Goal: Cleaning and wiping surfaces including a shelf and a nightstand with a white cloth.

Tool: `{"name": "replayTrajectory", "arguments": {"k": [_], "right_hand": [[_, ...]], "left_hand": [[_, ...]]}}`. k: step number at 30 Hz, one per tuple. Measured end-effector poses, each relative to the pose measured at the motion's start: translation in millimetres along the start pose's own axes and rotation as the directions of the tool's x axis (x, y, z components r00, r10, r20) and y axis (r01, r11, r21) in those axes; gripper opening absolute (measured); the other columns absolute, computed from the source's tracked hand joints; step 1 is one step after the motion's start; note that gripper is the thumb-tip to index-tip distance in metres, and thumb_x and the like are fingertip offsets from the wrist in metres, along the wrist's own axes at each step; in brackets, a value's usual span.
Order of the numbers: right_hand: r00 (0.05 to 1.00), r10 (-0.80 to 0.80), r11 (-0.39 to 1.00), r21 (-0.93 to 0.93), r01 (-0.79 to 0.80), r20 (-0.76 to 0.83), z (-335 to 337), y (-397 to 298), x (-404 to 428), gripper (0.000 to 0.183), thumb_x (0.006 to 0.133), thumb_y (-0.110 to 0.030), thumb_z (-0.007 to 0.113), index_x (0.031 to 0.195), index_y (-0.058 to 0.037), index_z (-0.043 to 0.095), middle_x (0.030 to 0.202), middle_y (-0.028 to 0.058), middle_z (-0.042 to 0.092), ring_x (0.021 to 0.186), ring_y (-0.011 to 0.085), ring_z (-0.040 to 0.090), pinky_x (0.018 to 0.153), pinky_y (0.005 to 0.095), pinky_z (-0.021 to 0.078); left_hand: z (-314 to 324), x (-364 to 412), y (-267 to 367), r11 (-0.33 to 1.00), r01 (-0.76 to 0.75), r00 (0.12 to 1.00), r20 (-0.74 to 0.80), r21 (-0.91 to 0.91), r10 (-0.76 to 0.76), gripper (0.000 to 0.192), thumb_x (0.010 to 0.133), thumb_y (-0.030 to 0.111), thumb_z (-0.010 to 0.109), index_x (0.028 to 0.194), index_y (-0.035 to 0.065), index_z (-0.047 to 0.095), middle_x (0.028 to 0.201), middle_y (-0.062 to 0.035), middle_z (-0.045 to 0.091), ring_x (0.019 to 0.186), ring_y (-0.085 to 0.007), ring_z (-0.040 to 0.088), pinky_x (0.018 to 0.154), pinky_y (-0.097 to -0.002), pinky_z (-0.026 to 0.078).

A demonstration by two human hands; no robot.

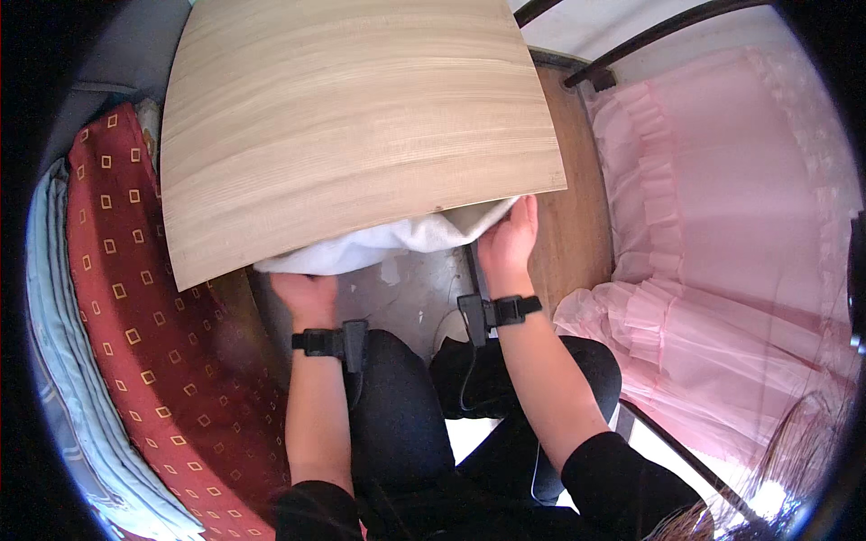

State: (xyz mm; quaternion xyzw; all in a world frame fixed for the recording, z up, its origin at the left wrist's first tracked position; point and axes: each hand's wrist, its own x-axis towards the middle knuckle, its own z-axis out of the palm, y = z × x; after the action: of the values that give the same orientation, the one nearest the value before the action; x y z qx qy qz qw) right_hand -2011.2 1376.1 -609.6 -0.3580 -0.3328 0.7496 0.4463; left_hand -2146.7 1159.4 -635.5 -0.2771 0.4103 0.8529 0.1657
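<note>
A white cloth [379,245], perhaps a bag or folded fabric, hangs just under the front edge of a wood-grain tabletop [365,128]. My left hand [304,295] grips its left end from below, with the fingertips hidden behind the cloth. At the other end my right hand [509,240] holds the cloth's raised right corner, close to the tabletop's edge. The far part of the cloth is out of sight beneath the board. Each wrist wears a black strap with a small device and a cable.
On the left lie a red patterned cloth [128,270] and folded light blue fabric [74,338]. Pink ruffled fabric [717,203] hangs at the right, beside a brown wooden surface [575,182]. Grey floor [406,297] shows below the cloth. Dark metal bars [643,40] cross the upper right.
</note>
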Motion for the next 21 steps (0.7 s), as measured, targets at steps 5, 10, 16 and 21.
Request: {"name": "replayTrajectory", "arguments": {"k": [5, 10, 16, 21], "right_hand": [[0.992, 0.118, 0.989, -0.083, -0.121, -0.042, -9, 32, 10, 0.033, 0.105, -0.011, 0.037, 0.136, -0.0055, 0.046, 0.128, 0.0104, 0.058, 0.118, 0.0266, 0.057, 0.101, 0.0421, 0.0480], [0.970, 0.236, 0.932, -0.270, -0.243, -0.057, -34, 41, 36, 0.032, 0.103, -0.006, 0.037, 0.133, -0.0038, 0.049, 0.124, 0.0131, 0.060, 0.113, 0.0277, 0.060, 0.099, 0.0423, 0.0490], [0.961, 0.275, 0.955, -0.122, -0.270, 0.027, -31, 18, 29, 0.030, 0.103, -0.009, 0.041, 0.130, 0.0000, 0.051, 0.123, 0.0098, 0.061, 0.112, 0.0221, 0.059, 0.095, 0.0354, 0.0484], [0.990, 0.141, 0.990, 0.012, -0.141, 0.007, 6, -20, 5, 0.032, 0.103, -0.011, 0.041, 0.132, -0.0030, 0.049, 0.129, 0.0104, 0.059, 0.118, 0.0252, 0.057, 0.101, 0.0409, 0.0466]], "left_hand": [[28, -10, -50, 0.921, 0.324, 0.942, 0.169, -0.218, -0.291, 0.047, 0.103, 0.039, 0.039, 0.134, 0.0071, 0.052, 0.137, -0.0111, 0.055, 0.124, -0.0325, 0.052, 0.108, -0.0494, 0.041], [56, -29, -102, 0.879, 0.458, 0.883, 0.182, -0.133, -0.433, 0.044, 0.103, 0.037, 0.039, 0.132, 0.0077, 0.053, 0.134, -0.0101, 0.057, 0.121, -0.0312, 0.054, 0.106, -0.0479, 0.043], [44, -24, -98, 0.860, 0.472, 0.869, 0.271, -0.196, -0.415, 0.044, 0.103, 0.036, 0.039, 0.133, 0.0057, 0.052, 0.135, -0.0128, 0.055, 0.123, -0.0323, 0.053, 0.104, -0.0502, 0.044], [14, -9, -29, 0.933, 0.231, 0.973, 0.073, -0.278, -0.219, 0.054, 0.103, 0.041, 0.036, 0.142, 0.0039, 0.043, 0.142, -0.0147, 0.049, 0.129, -0.0347, 0.049, 0.110, -0.0507, 0.041]]}}
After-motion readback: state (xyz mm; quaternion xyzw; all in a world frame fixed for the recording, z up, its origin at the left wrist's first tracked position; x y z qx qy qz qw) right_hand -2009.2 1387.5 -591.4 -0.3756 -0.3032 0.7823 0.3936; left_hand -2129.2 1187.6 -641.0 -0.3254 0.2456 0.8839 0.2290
